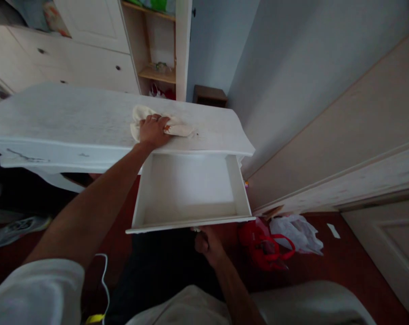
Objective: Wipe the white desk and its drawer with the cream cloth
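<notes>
My left hand [154, 131] presses a cream-coloured cloth [140, 113] onto the top of a long white table [89, 119], its fingers curled over the fabric. Some of the cloth, with a brown print, sticks out to the right of the hand. Below the tabletop, a white drawer [189, 187] is pulled out towards me, and its inside is bare. My right hand [204, 243] is closed at the middle of the drawer's front, around what looks like a small pale handle [196, 229]. The drawer's front edge hides part of those fingers.
White cabinets [89, 58] with dark knobs and an open shelf [157, 74] stand behind the table. A wall [292, 90] runs along the right. On the dark red floor lie a red bag [262, 246] and a white plastic bag [297, 232]. A white cable [105, 280] lies at lower left.
</notes>
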`<state>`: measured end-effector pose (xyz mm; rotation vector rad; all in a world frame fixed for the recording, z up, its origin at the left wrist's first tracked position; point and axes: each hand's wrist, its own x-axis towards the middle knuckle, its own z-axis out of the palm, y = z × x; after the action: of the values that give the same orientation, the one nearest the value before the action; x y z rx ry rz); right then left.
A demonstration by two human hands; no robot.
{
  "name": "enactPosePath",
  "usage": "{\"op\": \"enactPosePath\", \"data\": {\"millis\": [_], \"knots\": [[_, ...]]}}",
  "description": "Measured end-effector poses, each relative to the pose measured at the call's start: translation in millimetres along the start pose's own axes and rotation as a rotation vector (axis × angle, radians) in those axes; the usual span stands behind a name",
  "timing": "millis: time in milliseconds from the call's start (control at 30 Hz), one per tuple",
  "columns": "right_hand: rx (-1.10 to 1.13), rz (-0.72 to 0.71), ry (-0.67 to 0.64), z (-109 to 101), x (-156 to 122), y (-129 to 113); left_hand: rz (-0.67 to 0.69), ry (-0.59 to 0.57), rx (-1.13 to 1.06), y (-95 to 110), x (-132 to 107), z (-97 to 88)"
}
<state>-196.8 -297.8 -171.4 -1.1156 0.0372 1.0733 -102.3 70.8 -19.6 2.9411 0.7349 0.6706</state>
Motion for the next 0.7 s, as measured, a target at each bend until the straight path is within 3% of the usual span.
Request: {"op": "enactPosePath", "data": {"millis": [167,367,567,700], "knots": [[0.008,0.023,-0.039,15,-1,-2,-0.009,-0.036,-0.025,2,-2,1.1],[0.027,-0.024,-0.027,19,-8,-7,-0.034,-0.055,-0.048,7,-5,-4.9],[-0.027,-0.103,0.008,29,-17,-30,-0.061,-0.045,-0.097,9,-6,-7.5],[-0.016,-0.133,0.022,34,-8,-47,-0.037,-0.044,-0.040,7,-5,-6.1]]}}
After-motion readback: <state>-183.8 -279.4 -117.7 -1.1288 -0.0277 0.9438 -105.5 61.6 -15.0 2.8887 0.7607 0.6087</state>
